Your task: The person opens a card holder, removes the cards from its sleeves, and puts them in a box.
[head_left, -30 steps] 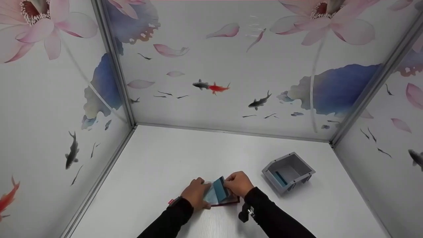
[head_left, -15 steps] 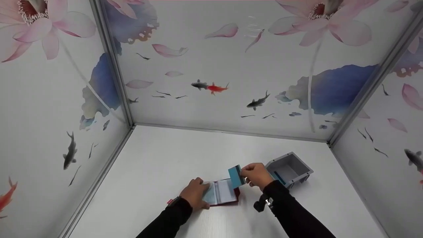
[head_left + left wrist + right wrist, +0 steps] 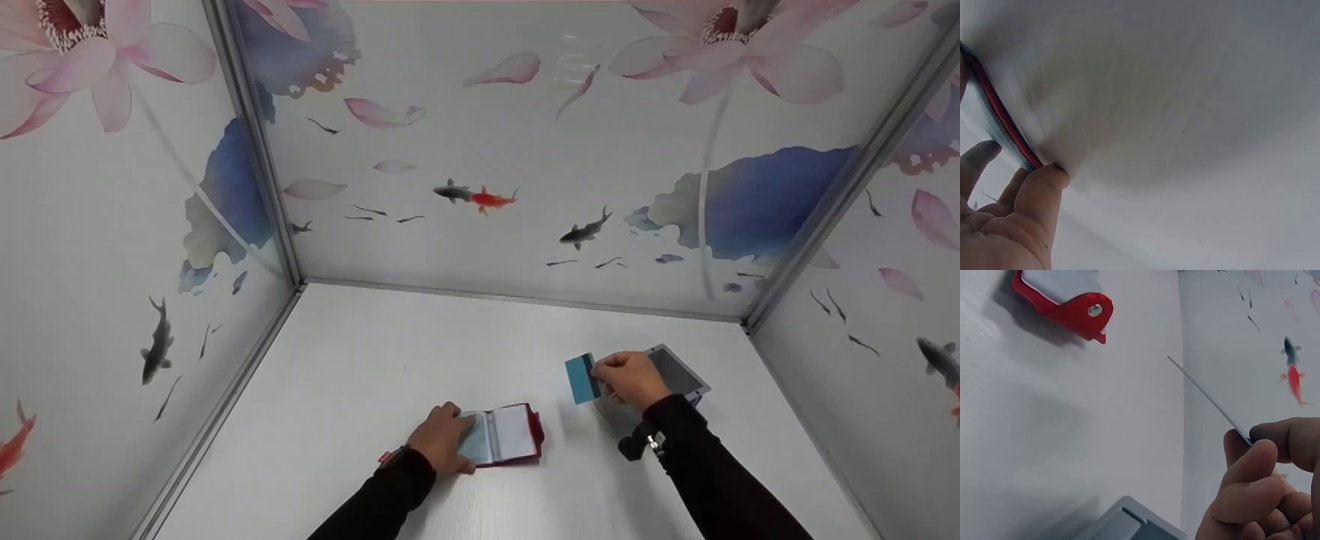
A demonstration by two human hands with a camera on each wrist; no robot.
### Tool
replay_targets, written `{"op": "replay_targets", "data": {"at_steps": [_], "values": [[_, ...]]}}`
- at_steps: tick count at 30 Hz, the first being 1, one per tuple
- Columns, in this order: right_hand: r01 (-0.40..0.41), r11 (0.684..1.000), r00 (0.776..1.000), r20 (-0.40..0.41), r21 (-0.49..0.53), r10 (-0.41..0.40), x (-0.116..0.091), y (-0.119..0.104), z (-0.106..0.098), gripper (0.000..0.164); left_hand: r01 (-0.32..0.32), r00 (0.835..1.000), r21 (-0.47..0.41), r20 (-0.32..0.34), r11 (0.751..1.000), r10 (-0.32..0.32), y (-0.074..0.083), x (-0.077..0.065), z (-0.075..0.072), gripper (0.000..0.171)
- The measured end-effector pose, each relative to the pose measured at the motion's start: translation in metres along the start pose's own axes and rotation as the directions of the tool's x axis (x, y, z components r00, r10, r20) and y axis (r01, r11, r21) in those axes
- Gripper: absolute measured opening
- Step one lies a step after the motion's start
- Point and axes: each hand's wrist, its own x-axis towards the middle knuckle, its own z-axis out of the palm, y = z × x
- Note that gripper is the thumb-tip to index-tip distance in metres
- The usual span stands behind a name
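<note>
A red card holder [image 3: 514,433] lies spread on the white table, its clear sleeves facing up. My left hand [image 3: 441,441] grips its left side; in the left wrist view the thumb and fingers meet the holder's red edge [image 3: 1004,112]. A blue card [image 3: 578,380] with a dark stripe is pinched between thumb and fingers of my right hand [image 3: 634,379], raised over the left part of a grey bin [image 3: 681,373]. Edge-on, the card [image 3: 1207,397] shows as a thin line in the right wrist view. There the holder's snap flap [image 3: 1084,315] points toward the card.
The bin stands right of the card holder, partly hidden by my right hand and sleeve. Printed panels [image 3: 510,247] with metal corner strips enclose the table [image 3: 405,360] at the back and both sides.
My right hand has drawn the blue card out of the holder's right side and carried it right, up to the bin. My left hand stays on the holder.
</note>
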Motion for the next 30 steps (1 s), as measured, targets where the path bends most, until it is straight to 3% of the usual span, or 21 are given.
{"op": "replay_targets", "data": {"at_steps": [6,11,16,19,30], "values": [[0.002,1.0,1.0,-0.026,-0.014,-0.002,0.003,0.004,-0.032,0.026,0.013,1.0,-0.024,0.008,1.0,-0.013,-0.001,0.002,0.0,0.082],[-0.017,0.99,0.996,-0.086,-0.141,0.005,0.007,0.01,-0.054,0.029,0.005,1.0,-0.025,0.005,1.0,-0.005,-0.001,0.001,-0.001,0.082],[0.043,0.966,0.994,-0.09,-0.254,-0.068,0.013,0.025,-0.071,0.026,0.005,1.0,-0.033,-0.012,0.999,-0.005,-0.003,0.003,0.003,0.083],[0.071,0.944,0.99,-0.096,-0.321,-0.107,0.016,0.033,-0.077,0.021,0.02,1.0,-0.051,-0.008,0.998,-0.02,-0.003,0.004,0.004,0.084],[0.066,0.847,0.978,-0.135,-0.527,-0.16,0.02,0.044,-0.078,0.051,0.027,1.0,-0.038,0.011,0.999,-0.027,-0.004,0.003,0.003,0.084]]}}
